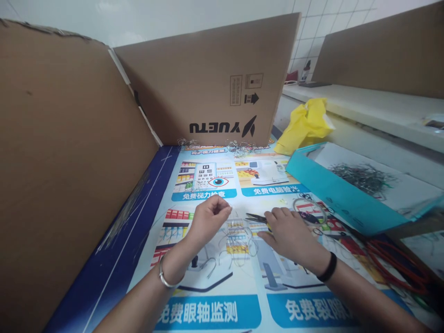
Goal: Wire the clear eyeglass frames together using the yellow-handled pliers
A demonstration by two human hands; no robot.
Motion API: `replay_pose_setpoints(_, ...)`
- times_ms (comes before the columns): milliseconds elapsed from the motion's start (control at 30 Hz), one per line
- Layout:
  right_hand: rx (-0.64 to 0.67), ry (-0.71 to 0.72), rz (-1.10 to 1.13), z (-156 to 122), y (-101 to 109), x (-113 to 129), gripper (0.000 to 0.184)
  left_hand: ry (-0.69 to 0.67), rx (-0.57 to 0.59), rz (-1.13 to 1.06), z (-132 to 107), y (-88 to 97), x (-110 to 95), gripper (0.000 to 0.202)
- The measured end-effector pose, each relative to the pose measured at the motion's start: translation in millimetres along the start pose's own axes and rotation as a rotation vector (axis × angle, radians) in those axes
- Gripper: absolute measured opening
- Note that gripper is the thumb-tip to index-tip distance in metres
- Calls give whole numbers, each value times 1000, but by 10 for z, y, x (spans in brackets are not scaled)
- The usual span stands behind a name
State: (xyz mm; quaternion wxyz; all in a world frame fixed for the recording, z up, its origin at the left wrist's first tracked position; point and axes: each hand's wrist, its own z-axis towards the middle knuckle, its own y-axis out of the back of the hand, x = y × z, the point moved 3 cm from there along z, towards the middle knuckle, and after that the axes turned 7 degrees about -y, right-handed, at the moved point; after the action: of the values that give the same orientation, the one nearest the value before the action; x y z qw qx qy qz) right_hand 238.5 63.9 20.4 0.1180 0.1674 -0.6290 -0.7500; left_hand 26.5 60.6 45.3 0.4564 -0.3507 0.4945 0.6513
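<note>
My left hand (pixel 212 217) is closed in a pinch near the middle of the printed sheet, a thin wire (pixel 237 213) showing faintly at its fingertips. To its right, my right hand (pixel 289 233) is wrapped round a pair of pliers (pixel 255 217). Their dark, pointed jaws face left toward my left fingertips, slightly apart, and a bit of yellow handle shows; my fingers hide the rest. Loose loops of thin wire (pixel 243 243) lie on the sheet below and between my hands.
A turquoise box (pixel 322 199) at right holds a heap of short dark wire pieces (pixel 362 179). Behind it lies a yellow bag (pixel 307 125). Cardboard panels (pixel 208 83) stand at left and back. Wire tangles (pixel 239 148) lie along the back panel; red cable coils (pixel 395 266) sit at right.
</note>
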Motion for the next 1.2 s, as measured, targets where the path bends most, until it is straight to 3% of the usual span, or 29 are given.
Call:
replay_pose_setpoints(133, -10, 57, 189, 5, 100, -16, 29, -65, 58, 186, -57, -61, -49, 8)
replay_pose_setpoints(300, 59, -54, 827, 64, 267, 118, 25, -205, 115, 412, -133, -151, -130, 8)
replay_pose_setpoints(400, 87, -53, 1042, 102, 315, 270, 20, -259, 163, 460, -170, -205, -158, 11)
replay_pose_setpoints(500, 62, -108, 1137, 137, 301, 328, 22, -212, 172, 353, -181, -234, -141, 10)
replay_pose_setpoints(667, 78, -279, 1313, 166, 206, 284, 22, 76, 210, -52, -157, -275, -42, 12)
replay_pose_setpoints(800, 85, -318, 1367, 154, 176, 290, 21, 208, 260, -256, -160, -313, 6, 16)
replay_pose_setpoints(900, 68, -312, 1369, 130, 193, 315, 21, 173, 238, -228, -172, -312, 14, 13)
replay_pose_setpoints(1200, 59, -284, 1369, 100, 198, 315, 23, -67, 214, 166, -180, -277, -67, 9)
